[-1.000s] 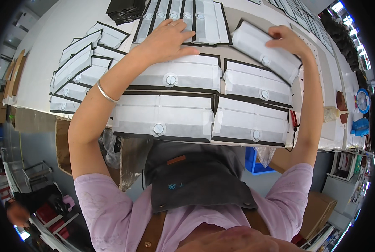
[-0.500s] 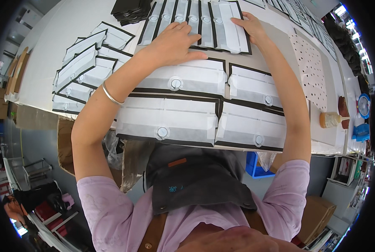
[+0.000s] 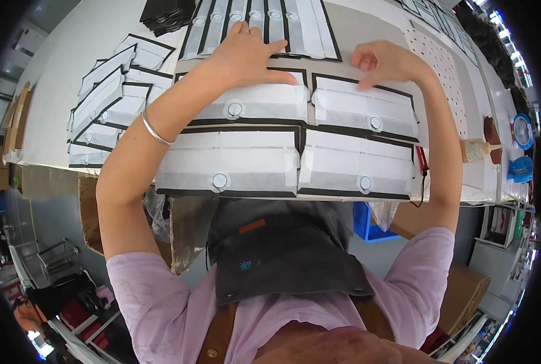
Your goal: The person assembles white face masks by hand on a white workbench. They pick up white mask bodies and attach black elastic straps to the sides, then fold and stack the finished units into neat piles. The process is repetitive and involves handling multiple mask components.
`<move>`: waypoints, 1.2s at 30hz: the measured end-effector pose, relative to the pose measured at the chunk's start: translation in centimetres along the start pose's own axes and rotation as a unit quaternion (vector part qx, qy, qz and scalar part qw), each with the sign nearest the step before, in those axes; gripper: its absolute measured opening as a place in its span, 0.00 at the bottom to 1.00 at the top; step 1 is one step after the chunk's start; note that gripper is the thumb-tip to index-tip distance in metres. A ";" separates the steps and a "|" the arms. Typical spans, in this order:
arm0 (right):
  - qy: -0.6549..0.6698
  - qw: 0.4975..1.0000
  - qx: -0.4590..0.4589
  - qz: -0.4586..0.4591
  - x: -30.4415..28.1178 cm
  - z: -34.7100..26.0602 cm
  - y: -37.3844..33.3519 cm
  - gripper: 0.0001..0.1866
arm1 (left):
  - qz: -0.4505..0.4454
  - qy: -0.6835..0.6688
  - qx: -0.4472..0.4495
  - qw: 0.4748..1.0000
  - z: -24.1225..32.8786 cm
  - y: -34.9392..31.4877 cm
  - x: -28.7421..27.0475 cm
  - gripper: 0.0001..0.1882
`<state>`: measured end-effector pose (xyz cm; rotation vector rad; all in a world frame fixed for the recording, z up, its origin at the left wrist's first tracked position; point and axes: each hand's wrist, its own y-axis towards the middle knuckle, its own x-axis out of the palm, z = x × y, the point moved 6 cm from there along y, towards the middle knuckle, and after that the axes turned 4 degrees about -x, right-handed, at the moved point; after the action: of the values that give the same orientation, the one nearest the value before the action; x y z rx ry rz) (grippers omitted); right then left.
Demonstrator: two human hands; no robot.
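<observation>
My left hand [image 3: 246, 59] rests with fingers spread over the near edge of a row of overlapping white panels [image 3: 313, 36], which have black borders and round white discs. Its thumb lies over a single white panel [image 3: 264, 100] in front. My right hand [image 3: 388, 64] hovers above the back edge of another panel [image 3: 349, 106], fingers loosely curled, thumb apart, nothing visible in it. Nearer me, two more black-edged panels, the left one [image 3: 234, 158] and the right one [image 3: 349, 161], lie side by side along the table's front edge, each with a round disc.
Loose panels [image 3: 103, 97] overlap in a pile at left, near a black stack [image 3: 167, 15]. To the right lie a perforated white sheet [image 3: 437, 67], a red-handled tool [image 3: 422, 159], a small bottle [image 3: 474, 150] and a blue round item [image 3: 522, 132]. A blue bin [image 3: 361, 225] is below the table.
My right hand has come off the right edge of the overlapping row and moved nearer me, over the right panel. My left hand stays on the row's near edge. The whole view has shifted slightly.
</observation>
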<state>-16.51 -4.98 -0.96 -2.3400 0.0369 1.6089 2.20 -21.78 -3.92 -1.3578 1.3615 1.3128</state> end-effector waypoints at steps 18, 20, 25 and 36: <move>0.505 0.785 0.067 0.353 0.5 9.2 9.8 0.26 | 0.033 -0.034 0.009 0.999 0.0 -0.4 0.0 0.39; 0.478 0.798 0.080 0.359 1.0 9.7 10.6 0.29 | 0.026 -0.038 0.013 0.999 0.1 -0.2 0.1 0.40; 0.119 0.895 0.081 0.423 -1.0 8.0 7.8 0.28 | 0.073 -0.016 0.021 0.997 0.1 -0.3 0.5 0.39; 0.030 0.996 0.057 -0.054 4.2 -6.7 -10.7 0.24 | -0.032 -0.126 -0.024 0.991 -3.1 -4.2 -4.0 0.39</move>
<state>-6.83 4.13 -0.11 -2.2634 0.0153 1.4470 7.23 -23.66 -0.06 -1.2099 1.1141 1.4281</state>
